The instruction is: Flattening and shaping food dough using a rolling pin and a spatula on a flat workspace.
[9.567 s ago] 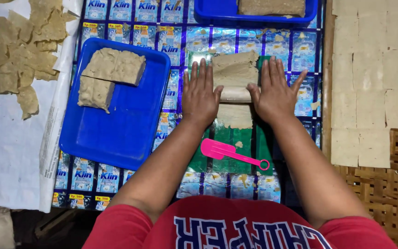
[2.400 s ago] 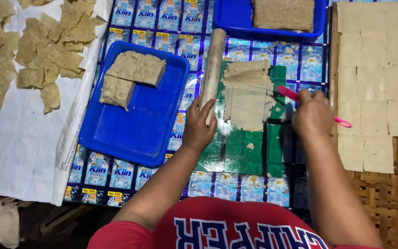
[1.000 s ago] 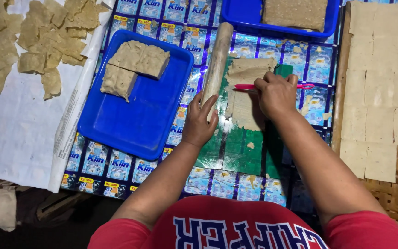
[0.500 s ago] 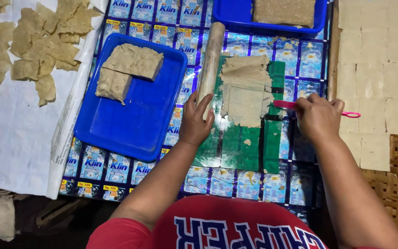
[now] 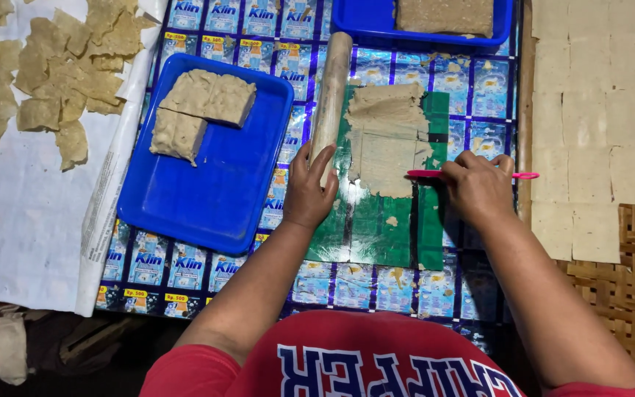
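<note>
My left hand (image 5: 310,187) rests on the near end of a wooden rolling pin (image 5: 331,92) that lies lengthwise beside a flattened sheet of beige dough (image 5: 385,136). The dough lies on a green plastic sheet (image 5: 376,228). My right hand (image 5: 479,187) grips a pink plastic knife (image 5: 424,174), its blade lying across the dough's lower right edge and its handle end sticking out to the right.
A blue tray (image 5: 207,191) at left holds blocks of dough (image 5: 200,106). Another blue tray (image 5: 361,26) with dough stands at the top. Cut dough squares (image 5: 597,117) cover a woven mat at right. Ragged pieces (image 5: 53,81) lie on white cloth at left.
My right hand with the pink knife has moved left from the green sheet's right side, so the blade is at the dough's lower edge. My left hand stays on the rolling pin.
</note>
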